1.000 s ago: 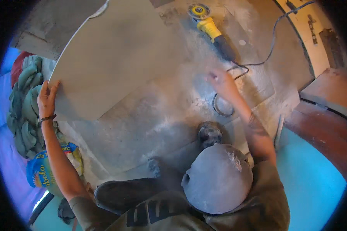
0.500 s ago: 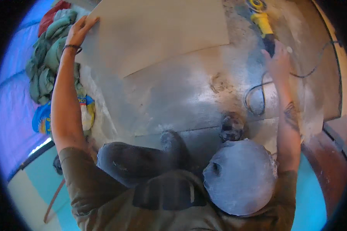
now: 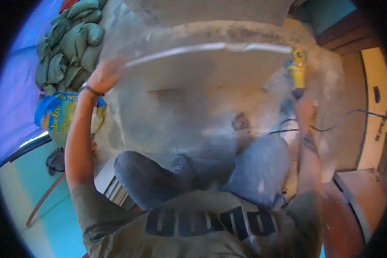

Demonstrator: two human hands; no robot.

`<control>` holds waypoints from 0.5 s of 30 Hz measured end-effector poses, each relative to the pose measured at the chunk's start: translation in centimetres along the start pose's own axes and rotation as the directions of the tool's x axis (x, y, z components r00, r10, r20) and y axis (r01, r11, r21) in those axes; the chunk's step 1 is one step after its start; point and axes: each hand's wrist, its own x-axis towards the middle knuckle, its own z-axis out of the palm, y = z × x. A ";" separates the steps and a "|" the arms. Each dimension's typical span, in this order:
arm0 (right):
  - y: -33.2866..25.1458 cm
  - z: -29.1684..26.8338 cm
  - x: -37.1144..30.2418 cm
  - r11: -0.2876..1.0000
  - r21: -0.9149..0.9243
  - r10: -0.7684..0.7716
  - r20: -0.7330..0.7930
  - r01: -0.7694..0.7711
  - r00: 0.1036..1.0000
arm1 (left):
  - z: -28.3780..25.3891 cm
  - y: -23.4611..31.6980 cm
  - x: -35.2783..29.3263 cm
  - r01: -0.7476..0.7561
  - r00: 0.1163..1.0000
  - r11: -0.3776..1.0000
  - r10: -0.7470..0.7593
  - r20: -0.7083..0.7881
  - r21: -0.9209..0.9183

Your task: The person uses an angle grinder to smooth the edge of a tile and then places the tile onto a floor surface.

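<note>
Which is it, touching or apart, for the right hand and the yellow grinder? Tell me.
Touching. The head view shows the dark rear end of the yellow grinder meeting the blurred right hand, without a gap.

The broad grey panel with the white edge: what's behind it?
Beyond the panel, dusty floor shows; the left hand, blurred, is at its left end. Whatever lies directly behind or beneath the panel is covered and can't be seen.

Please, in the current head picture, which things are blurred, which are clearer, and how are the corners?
In the head view, the left hand, right hand and yellow angle grinder look smeared; the blue-and-yellow sack is clearer; the corners are black.
</note>
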 end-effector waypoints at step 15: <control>-0.2 -13.5 1.1 0.869 0.489 -0.030 -0.092 0.071 0.995 | -8.2 5.8 -0.2 -0.042 0.998 0.999 0.041 0.038 0.032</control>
